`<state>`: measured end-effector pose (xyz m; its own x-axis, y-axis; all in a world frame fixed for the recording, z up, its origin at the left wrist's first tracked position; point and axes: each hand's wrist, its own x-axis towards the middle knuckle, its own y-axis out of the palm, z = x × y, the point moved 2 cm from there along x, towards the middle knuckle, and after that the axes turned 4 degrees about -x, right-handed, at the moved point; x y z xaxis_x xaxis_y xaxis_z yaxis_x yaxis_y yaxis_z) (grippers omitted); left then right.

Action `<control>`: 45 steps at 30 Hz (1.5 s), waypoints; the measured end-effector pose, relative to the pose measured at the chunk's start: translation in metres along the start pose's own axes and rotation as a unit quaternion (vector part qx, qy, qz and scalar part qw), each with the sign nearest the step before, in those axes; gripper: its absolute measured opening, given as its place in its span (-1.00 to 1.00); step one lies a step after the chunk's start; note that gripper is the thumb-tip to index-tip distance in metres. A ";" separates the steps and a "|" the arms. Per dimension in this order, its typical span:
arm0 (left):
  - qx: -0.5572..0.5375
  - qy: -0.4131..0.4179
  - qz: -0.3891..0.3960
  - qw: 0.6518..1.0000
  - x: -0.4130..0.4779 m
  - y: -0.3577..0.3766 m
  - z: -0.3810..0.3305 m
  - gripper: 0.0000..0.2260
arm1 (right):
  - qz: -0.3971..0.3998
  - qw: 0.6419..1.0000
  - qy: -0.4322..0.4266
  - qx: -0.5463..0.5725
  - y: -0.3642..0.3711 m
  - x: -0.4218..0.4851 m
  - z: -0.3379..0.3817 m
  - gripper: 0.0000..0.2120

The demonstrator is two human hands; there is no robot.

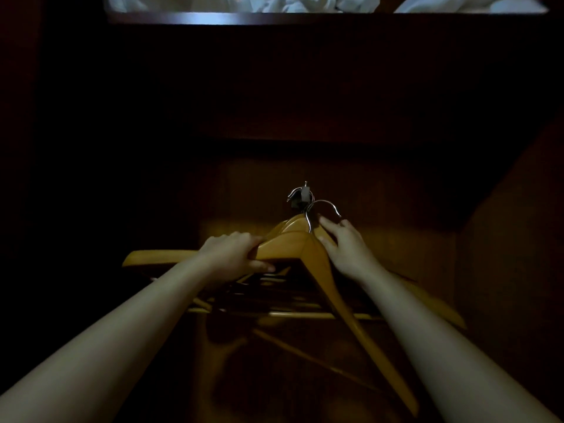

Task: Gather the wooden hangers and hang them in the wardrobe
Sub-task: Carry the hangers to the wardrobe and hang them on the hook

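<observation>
left hand [235, 254] gripped the left shoulder of the stacked light-wood coat hangers [293, 247] | right hand [346, 250], fingers straight, lay at their chrome hooks [309, 206] | stack low in the dark wooden wardrobe [503, 239], side walls well apart | shelf edge [244, 18] far above

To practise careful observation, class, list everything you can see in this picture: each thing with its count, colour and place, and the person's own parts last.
wooden hangers: several, exact count unclear, yellow-brown, bunched low in the middle
metal hooks: at least two, silver, at the top of the bunch
wardrobe: one, dark brown, all around the hangers
shelf: one, dark, across the top edge
white cloth: crumpled heap, white, on the shelf
left hand: one, grips the hangers' left shoulder
right hand: one, fingers rest on the hangers beside the hooks
left forearm, right forearm: bare, reaching in from the lower corners
</observation>
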<state>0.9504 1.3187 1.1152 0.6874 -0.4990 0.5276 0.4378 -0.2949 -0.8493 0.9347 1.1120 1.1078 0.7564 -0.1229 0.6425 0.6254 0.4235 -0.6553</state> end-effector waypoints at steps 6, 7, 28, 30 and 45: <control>-0.004 0.012 -0.025 1.000 -0.004 0.015 0.012 -0.48 | -0.014 0.996 0.020 -0.087 0.005 -0.007 0.002 -0.49; -0.013 0.009 -0.027 1.000 -0.005 0.017 0.013 -0.48 | -0.028 0.990 0.016 -0.134 0.004 -0.009 0.003 -0.49; -0.183 -0.086 0.042 0.979 -0.187 0.063 -0.094 -0.58 | 0.086 0.995 0.020 -0.037 -0.007 -0.256 -0.017 -0.35; -0.258 -0.094 0.099 0.956 -0.218 0.083 -0.105 -0.62 | 0.118 0.993 0.028 -0.016 -0.003 -0.287 -0.027 -0.36; -0.373 -0.166 0.289 0.866 -0.413 0.173 -0.142 -0.86 | 0.263 0.951 0.157 0.043 0.049 -0.462 -0.078 -0.44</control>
<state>0.6600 1.3576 0.7483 0.8491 -0.5147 -0.1193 -0.4472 -0.5799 -0.6810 0.6309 1.1197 0.7477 0.9887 -0.1296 0.0750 0.1363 0.5714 -0.8093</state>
